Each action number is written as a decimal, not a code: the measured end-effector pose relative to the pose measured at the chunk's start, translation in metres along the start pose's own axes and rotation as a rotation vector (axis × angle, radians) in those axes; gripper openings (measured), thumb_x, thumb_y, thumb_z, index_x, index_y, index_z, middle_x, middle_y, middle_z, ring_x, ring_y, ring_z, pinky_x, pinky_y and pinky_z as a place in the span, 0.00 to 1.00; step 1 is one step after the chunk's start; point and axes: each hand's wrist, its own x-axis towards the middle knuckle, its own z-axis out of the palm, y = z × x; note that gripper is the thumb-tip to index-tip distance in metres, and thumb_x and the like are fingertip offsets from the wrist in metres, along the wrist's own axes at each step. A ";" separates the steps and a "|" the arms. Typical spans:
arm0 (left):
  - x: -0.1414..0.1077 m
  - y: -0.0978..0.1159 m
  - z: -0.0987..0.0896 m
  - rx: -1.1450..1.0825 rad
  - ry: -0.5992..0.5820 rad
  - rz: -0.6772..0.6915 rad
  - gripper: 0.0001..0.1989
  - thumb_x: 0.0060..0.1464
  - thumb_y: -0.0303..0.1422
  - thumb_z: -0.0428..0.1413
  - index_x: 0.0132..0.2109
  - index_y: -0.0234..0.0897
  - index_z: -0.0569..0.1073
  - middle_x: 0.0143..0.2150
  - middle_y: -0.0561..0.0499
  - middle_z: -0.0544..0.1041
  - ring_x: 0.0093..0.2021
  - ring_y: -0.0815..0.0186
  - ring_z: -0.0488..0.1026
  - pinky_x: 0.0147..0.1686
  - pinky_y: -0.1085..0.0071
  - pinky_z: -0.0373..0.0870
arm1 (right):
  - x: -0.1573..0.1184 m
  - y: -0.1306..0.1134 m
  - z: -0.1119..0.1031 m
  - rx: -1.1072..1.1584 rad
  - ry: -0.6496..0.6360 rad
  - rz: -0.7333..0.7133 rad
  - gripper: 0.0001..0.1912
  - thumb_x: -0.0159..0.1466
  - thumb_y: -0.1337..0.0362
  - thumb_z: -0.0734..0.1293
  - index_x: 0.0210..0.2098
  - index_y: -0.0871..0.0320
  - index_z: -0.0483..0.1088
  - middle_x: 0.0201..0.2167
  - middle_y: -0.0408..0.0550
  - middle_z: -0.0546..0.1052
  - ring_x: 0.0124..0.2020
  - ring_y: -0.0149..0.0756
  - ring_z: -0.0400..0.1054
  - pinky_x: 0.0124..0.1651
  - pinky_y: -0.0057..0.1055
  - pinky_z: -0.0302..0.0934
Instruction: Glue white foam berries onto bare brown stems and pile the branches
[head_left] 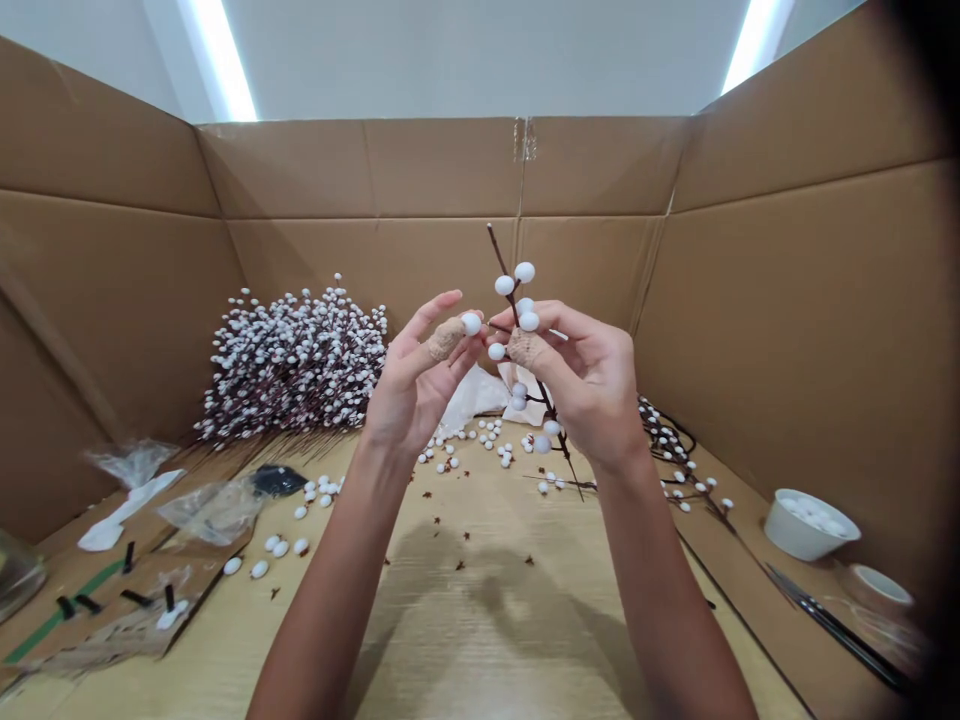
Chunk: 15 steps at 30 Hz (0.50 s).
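Upright and a little tilted, a dark brown artificial berry branch (550, 405) with white round berries is gripped by my right hand (592, 375) between thumb and fingers. Facing it, my left hand (420, 370) pinches one loose-looking white berry (471, 324) at its thumb tip, close to a short side twig of the branch. Whether that berry touches the twig, I cannot tell. Both thumbs wear tan wrappings. Below the hands, several white berries (442, 465) and tiny brown star-shaped pieces (460, 565) lie scattered on the table (450, 640).
A big heap of berry branches (300, 360) stands at the back left. More branches (697, 485) lie at right, near a white bowl (812, 525) of berries, a tape roll (877, 588) and scissors (840, 625). Plastic bags (214, 508) lie left. Cardboard walls (442, 170) surround the table.
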 end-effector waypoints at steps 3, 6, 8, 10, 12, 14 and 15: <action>0.001 -0.001 0.000 -0.021 -0.016 -0.006 0.16 0.45 0.33 0.62 0.44 0.39 0.73 0.40 0.51 0.78 0.48 0.60 0.75 0.52 0.65 0.71 | -0.001 -0.002 0.001 -0.035 -0.009 -0.009 0.04 0.58 0.64 0.67 0.31 0.57 0.74 0.33 0.45 0.74 0.32 0.31 0.70 0.35 0.30 0.68; 0.001 -0.001 -0.001 -0.062 -0.045 0.000 0.13 0.46 0.32 0.62 0.41 0.38 0.74 0.38 0.52 0.79 0.45 0.62 0.76 0.51 0.67 0.71 | -0.002 -0.003 0.001 -0.070 -0.018 -0.011 0.04 0.59 0.63 0.67 0.30 0.57 0.73 0.29 0.43 0.73 0.30 0.30 0.69 0.35 0.29 0.67; 0.000 0.000 -0.002 -0.079 -0.066 0.002 0.11 0.45 0.31 0.63 0.39 0.37 0.75 0.37 0.52 0.79 0.43 0.63 0.77 0.49 0.69 0.72 | -0.003 -0.004 0.001 -0.111 -0.013 -0.012 0.05 0.59 0.63 0.67 0.28 0.57 0.72 0.26 0.42 0.72 0.28 0.29 0.67 0.34 0.29 0.67; 0.000 0.001 -0.002 -0.107 -0.083 0.000 0.11 0.45 0.31 0.63 0.39 0.36 0.76 0.36 0.51 0.79 0.41 0.65 0.77 0.46 0.72 0.73 | -0.003 -0.005 0.001 -0.161 -0.010 -0.021 0.06 0.59 0.63 0.67 0.27 0.58 0.71 0.24 0.42 0.71 0.26 0.29 0.66 0.32 0.29 0.66; 0.000 0.002 -0.002 -0.141 -0.091 -0.004 0.11 0.43 0.30 0.64 0.38 0.35 0.76 0.35 0.51 0.79 0.39 0.66 0.78 0.43 0.75 0.74 | -0.004 -0.006 0.001 -0.200 -0.012 -0.040 0.06 0.58 0.64 0.67 0.26 0.58 0.70 0.23 0.41 0.70 0.25 0.28 0.65 0.32 0.29 0.66; -0.001 0.002 -0.002 -0.153 -0.096 -0.007 0.12 0.43 0.29 0.65 0.37 0.34 0.76 0.34 0.51 0.79 0.38 0.66 0.78 0.42 0.76 0.74 | -0.004 -0.006 0.001 -0.227 -0.012 -0.058 0.06 0.59 0.65 0.67 0.25 0.58 0.69 0.22 0.41 0.69 0.25 0.28 0.65 0.32 0.29 0.65; -0.001 0.002 -0.002 -0.150 -0.095 -0.006 0.11 0.43 0.29 0.65 0.37 0.34 0.76 0.34 0.50 0.79 0.38 0.66 0.78 0.42 0.75 0.74 | -0.004 -0.007 0.001 -0.238 -0.013 -0.067 0.06 0.59 0.66 0.67 0.25 0.58 0.69 0.22 0.41 0.69 0.25 0.28 0.65 0.32 0.29 0.65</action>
